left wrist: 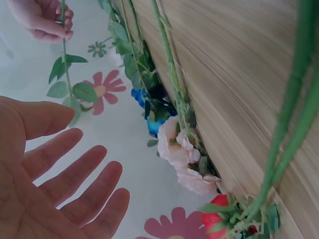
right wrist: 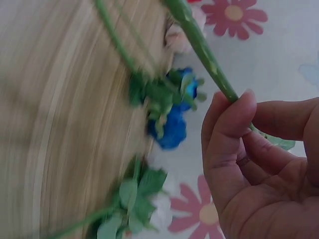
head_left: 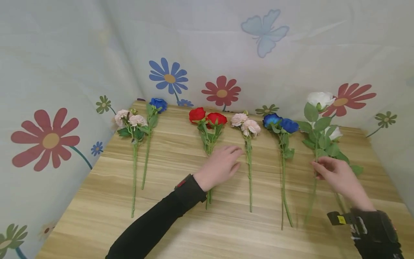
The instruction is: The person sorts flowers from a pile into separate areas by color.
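Note:
At the right of the head view, my right hand (head_left: 339, 176) pinches the green stem of a white rose (head_left: 320, 99) between thumb and fingers, its bloom raised toward the backdrop. The right wrist view shows that stem (right wrist: 209, 59) running up from the fingertips. Another white rose (head_left: 334, 133) lies on the table behind it. Fingers spread and relaxed, my left hand (head_left: 220, 167) hovers over the stems of two red roses (head_left: 207, 117) and holds nothing. In the left wrist view the palm (left wrist: 45, 169) faces the blue and pale pink blooms.
Pale pink flowers (head_left: 249, 126) and two blue roses (head_left: 281, 123) lie between my hands on the wooden table (head_left: 174, 223). At the left are another pink spray (head_left: 130, 120) and one blue rose (head_left: 158, 104). A floral-print backdrop (head_left: 200, 43) borders the table.

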Available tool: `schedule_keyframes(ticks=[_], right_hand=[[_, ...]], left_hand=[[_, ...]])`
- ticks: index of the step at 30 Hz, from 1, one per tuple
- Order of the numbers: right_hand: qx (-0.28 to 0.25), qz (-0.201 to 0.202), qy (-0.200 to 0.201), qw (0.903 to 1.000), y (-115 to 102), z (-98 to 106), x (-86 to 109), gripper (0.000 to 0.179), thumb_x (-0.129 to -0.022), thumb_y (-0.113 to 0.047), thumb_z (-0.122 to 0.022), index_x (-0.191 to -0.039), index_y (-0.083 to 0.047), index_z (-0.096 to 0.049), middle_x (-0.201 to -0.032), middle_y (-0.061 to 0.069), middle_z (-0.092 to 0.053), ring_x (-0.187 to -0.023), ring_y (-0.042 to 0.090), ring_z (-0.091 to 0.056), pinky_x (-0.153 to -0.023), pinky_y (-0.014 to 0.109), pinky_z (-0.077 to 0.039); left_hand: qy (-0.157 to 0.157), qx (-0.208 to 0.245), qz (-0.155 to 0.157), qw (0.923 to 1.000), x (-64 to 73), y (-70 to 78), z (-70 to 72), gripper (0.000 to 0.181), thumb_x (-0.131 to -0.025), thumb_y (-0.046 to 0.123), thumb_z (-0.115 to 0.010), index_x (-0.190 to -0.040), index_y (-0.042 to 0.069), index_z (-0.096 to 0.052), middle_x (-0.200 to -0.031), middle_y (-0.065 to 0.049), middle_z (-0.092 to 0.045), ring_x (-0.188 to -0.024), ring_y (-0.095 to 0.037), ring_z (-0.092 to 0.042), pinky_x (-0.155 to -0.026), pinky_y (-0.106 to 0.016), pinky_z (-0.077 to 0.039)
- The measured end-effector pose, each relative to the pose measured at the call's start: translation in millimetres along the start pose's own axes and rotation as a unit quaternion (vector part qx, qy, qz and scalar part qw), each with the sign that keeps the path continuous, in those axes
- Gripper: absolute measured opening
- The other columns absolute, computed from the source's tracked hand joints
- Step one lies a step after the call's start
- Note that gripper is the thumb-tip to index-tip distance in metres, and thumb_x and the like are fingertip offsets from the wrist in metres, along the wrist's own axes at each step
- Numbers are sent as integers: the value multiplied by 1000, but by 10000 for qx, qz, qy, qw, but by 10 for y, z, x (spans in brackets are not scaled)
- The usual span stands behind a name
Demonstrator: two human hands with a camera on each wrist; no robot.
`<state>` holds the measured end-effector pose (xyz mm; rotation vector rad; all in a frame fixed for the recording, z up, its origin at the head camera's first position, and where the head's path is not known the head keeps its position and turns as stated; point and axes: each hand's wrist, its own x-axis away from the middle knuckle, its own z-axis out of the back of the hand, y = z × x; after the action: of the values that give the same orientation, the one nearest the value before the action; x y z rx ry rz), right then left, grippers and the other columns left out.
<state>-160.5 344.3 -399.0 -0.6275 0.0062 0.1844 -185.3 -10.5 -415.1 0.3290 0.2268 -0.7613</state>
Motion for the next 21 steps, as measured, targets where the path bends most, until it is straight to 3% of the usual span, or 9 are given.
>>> schedule_keyframes(ticks=[6, 11, 16, 21], right_hand=[[808, -222, 27, 9965, 317, 261, 59, 40, -99, -24, -49, -109, 14, -58, -83, 19, -67, -64, 17, -61, -53, 33, -48], [1374, -447, 6, 9895, 532, 419, 88, 34, -98, -18, -49, -101, 14, -58, -74, 16, -65, -60, 20, -58, -50, 37, -45], [1607, -480, -214, 9856, 702, 459, 109, 27, -94, -14, -51, -86, 10, -60, -73, 20, -63, -60, 29, -58, -49, 41, -46], [1666, -629, -646, 9819, 852, 434, 58, 35, -92, -15, -51, -99, 19, -57, -84, 32, -62, -69, 40, -60, -57, 48, -49]], left_hand=[[36, 68, -110, 9999, -25, 23, -35, 33, -96, 23, -55, -127, 11, -57, -123, -5, -56, -113, -21, -53, -98, -33, -43], [75, 148, -43, 9999, -1, -1, -50, 33, -95, 22, -57, -127, 12, -58, -127, -5, -55, -117, -21, -51, -101, -34, -41], [135, 172, -31, 9998, 27, -18, -66, 34, -94, 22, -58, -127, 12, -57, -129, -7, -54, -119, -21, -50, -102, -36, -40], [188, 256, 11, 9995, 34, -25, -76, 35, -94, 22, -59, -127, 11, -57, -131, -7, -52, -121, -20, -48, -103, -37, -39]])
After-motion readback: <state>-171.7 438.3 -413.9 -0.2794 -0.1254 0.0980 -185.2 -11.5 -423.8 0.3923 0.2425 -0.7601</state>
